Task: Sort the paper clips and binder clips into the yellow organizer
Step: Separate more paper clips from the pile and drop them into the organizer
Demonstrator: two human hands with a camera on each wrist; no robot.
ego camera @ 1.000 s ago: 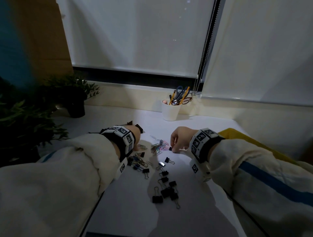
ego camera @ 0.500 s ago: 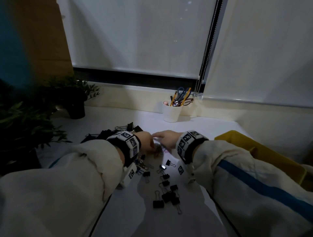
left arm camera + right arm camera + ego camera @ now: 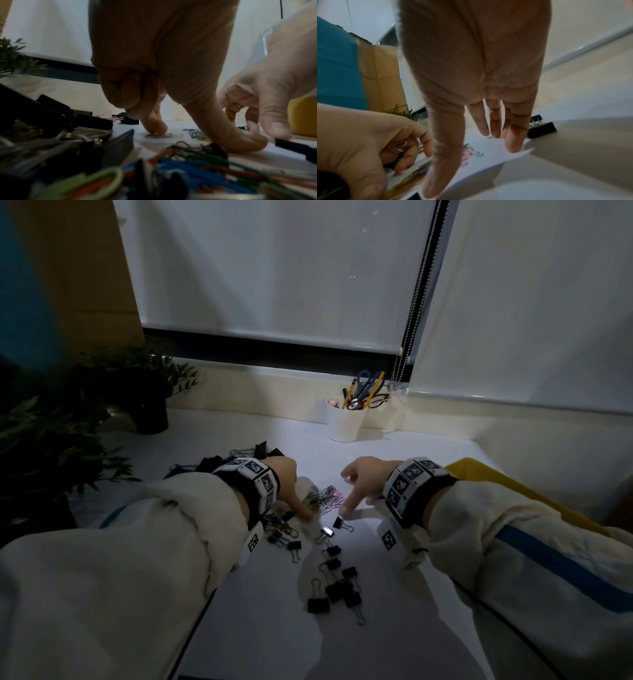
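A tangle of coloured paper clips (image 3: pixel 330 496) lies on the white table (image 3: pixel 404 638) between my hands. Small black binder clips (image 3: pixel 337 590) trail toward me. My left hand (image 3: pixel 305 513) reaches down at the pile's left edge. The right wrist view shows its curled fingers holding a few paper clips (image 3: pixel 401 145). Its index fingertip (image 3: pixel 154 129) presses a clip flat on the table. My right hand (image 3: pixel 346 508) has straight fingers (image 3: pixel 513 142) and holds nothing. Its index tip rests by a small binder clip (image 3: pixel 338 522). The yellow organizer (image 3: pixel 486 477) is mostly hidden behind my right sleeve.
Larger black binder clips (image 3: pixel 260 450) lie beyond my left wrist. A white cup (image 3: pixel 344 422) with pencils and scissors stands at the back by the window sill. Potted plants (image 3: pixel 51 446) crowd the left side. A bead chain (image 3: pixel 409 337) hangs at the blind.
Half a second ago both hands met over the paper clip pile. The right hand has since drawn back to the right with its fingers straightened. The left hand stays at the pile.
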